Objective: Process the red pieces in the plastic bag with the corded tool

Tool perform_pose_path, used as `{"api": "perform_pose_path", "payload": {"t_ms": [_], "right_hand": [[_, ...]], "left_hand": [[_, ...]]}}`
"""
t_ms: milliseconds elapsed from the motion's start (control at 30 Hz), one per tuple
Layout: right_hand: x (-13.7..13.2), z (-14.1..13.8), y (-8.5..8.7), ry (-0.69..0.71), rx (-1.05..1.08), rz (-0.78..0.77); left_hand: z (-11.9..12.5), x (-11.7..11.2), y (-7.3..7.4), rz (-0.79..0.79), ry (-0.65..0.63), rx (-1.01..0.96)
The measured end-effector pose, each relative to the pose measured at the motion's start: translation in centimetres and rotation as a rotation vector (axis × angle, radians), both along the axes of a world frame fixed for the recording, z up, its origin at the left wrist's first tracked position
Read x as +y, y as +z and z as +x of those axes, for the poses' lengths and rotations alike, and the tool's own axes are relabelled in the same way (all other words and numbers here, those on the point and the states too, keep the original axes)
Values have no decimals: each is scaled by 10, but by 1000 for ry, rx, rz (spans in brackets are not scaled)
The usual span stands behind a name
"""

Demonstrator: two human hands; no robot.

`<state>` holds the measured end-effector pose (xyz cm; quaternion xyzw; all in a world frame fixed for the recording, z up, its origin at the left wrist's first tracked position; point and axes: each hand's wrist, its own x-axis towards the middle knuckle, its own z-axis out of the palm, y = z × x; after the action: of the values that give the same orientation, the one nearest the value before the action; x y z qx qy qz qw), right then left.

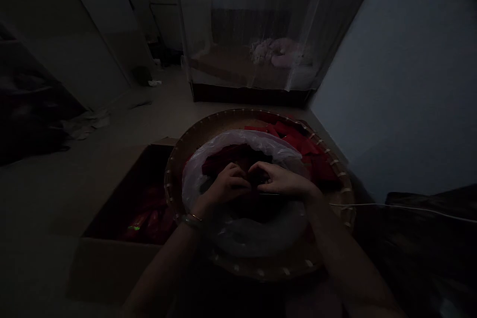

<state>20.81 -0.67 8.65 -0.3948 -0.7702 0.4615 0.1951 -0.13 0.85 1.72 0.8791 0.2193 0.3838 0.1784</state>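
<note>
The room is very dark. My left hand (230, 185), with a bangle (192, 220) at the wrist, has its fingers curled inward over a whitish plastic bag (244, 241) whose mouth is rolled wide. My right hand (281, 180) faces it, thumb and fingers bent toward each other. Both seem to grip something small and dark between them that I cannot make out. Dark red material (223, 156) shows inside the bag, just beyond the hands. The bag sits on a round woven bamboo tray (208, 121), and red flat pieces (298, 139) lie along its far right side.
A cardboard box (115, 248) holding shiny red items (149, 223) stands to the left of the tray. A white cord (406, 206) runs off to the right. A bed (227, 62) behind a sheer curtain is at the back, and a pale wall (406, 84) rises on the right.
</note>
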Motion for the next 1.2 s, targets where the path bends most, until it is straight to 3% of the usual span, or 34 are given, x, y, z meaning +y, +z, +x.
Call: {"api": "perform_pose_path", "payload": {"t_ms": [233, 400, 600, 833, 1033, 1200], "right_hand": [[0, 0, 3, 97, -217, 179], [-1, -3, -6, 88, -284, 298], [-2, -13, -7, -157, -258, 190], [-4, 8, -3, 23, 21, -2], [-2, -4, -8, -142, -46, 190], [-6, -15, -2, -64, -130, 260]], "left_hand": [[1, 0, 2, -4, -32, 9], [3, -2, 1, 5, -33, 5], [4, -1, 0, 48, -50, -16], [2, -1, 2, 35, -37, -13], [2, -2, 3, 10, -43, 17], [1, 0, -2, 22, -31, 5]]}}
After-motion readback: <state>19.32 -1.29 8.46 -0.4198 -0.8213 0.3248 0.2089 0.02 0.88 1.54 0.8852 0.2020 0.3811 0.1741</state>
